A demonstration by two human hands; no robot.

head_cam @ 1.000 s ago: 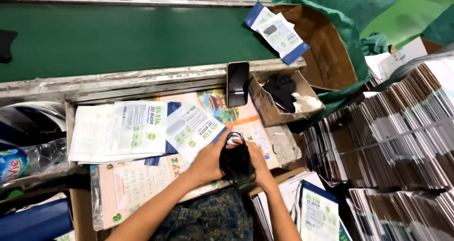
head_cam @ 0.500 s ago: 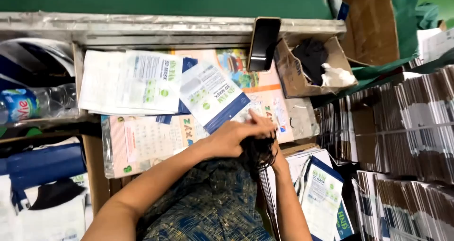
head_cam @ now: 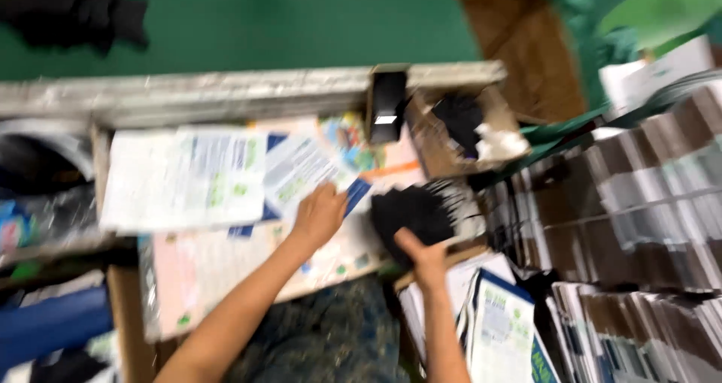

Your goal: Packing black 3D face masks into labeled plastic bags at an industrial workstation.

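Leftmost, at nine o'clock, a blurred plastic bottle [head_cam: 15, 229] lies beside the work surface, with a blue object [head_cam: 53, 323] below it. Next come the printed white sheets [head_cam: 184, 176], spread over a pale calendar-like card [head_cam: 218, 266]. Half a second ago both hands met at the middle of the bench around a dark bundle; now they have parted. The left hand [head_cam: 320, 216] has moved to the blue-edged leaflet [head_cam: 301, 172], lying on it with fingers loosely spread, closed on nothing. The right hand [head_cam: 423, 254] is clamped on the black bundle [head_cam: 412, 211], seemingly thin dark pieces fanned out, raised at about four o'clock from the leaflet. By this reading the bundle has passed into one hand while the other frees itself for the paper. At twelve o'clock a dark phone [head_cam: 388, 106] stands against the metal rail [head_cam: 226, 93], behind which runs the green belt [head_cam: 286, 22]. A small cardboard box [head_cam: 508, 139] holding dark and white scraps sits to its right. Rightmost, packed stacks of flat brown cartons [head_cam: 624, 202] crowd the bench edge, and motion blur hides finer detail.
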